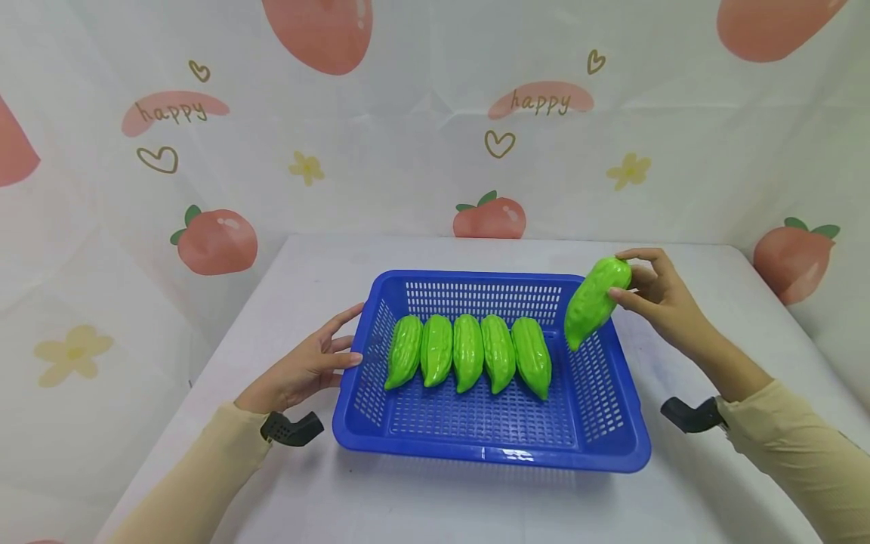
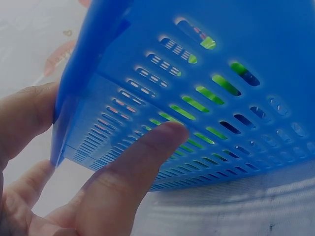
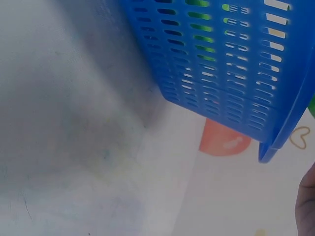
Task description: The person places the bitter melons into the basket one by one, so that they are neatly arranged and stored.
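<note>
A blue plastic basket with slotted walls stands on the table. Inside it several bright green bitter melons lie side by side in a row, pointed ends toward me. Over the basket's right wall, my right hand pinches another bitter melon between thumb and fingers, its tip slanting down to the left. My left hand rests against the basket's left side. In the left wrist view the left thumb touches the slotted outer wall while other fingers reach the rim. Only a sliver of the right hand shows in the right wrist view.
The basket sits on a white-covered table. Behind it hangs a white cloth printed with peaches, flowers and hearts. Each forearm wears a black wrist device, one at the left and one at the right.
</note>
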`<state>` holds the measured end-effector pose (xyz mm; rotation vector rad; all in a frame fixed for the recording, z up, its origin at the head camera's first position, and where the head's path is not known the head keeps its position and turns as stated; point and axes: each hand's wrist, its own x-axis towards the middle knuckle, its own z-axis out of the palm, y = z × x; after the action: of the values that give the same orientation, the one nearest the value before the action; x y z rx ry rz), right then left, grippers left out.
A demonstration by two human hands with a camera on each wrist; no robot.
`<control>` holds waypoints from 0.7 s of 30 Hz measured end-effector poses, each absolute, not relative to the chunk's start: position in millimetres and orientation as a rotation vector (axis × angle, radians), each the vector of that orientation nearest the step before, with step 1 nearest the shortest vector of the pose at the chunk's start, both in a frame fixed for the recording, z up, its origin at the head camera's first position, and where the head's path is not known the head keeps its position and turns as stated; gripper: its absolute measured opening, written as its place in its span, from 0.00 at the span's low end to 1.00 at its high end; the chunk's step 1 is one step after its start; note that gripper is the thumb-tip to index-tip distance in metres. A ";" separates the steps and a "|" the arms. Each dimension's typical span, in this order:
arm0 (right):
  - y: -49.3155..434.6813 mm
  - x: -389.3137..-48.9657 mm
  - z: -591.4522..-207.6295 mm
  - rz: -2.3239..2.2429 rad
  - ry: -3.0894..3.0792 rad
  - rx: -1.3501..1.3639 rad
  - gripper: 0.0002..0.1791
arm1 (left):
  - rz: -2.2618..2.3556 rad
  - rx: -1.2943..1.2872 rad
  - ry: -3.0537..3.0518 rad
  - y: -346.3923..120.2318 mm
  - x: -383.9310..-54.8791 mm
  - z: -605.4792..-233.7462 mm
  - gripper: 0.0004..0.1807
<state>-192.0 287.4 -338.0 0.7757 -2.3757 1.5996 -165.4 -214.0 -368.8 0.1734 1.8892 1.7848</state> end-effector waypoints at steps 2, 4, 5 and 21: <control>288.0 -191.1 -337.0 1.570 -2.401 0.763 0.31 | 1.784 0.174 1.888 -214.2 -165.6 -369.2 0.49; 288.6 -190.0 -335.6 1.525 -2.434 0.745 0.30 | 1.784 0.176 1.889 -214.2 -165.7 -369.1 0.49; 288.8 -189.6 -334.8 1.505 -2.450 0.738 0.30 | 1.783 0.176 1.890 -214.2 -165.8 -369.1 0.49; 290.6 -185.7 -328.8 1.323 -2.598 0.612 0.29 | 1.781 0.158 1.897 -214.5 -165.4 -369.0 0.49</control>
<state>-185.7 290.6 -328.8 0.6117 -2.5981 1.3230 -165.4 -214.5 -369.0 0.1580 1.8966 1.7815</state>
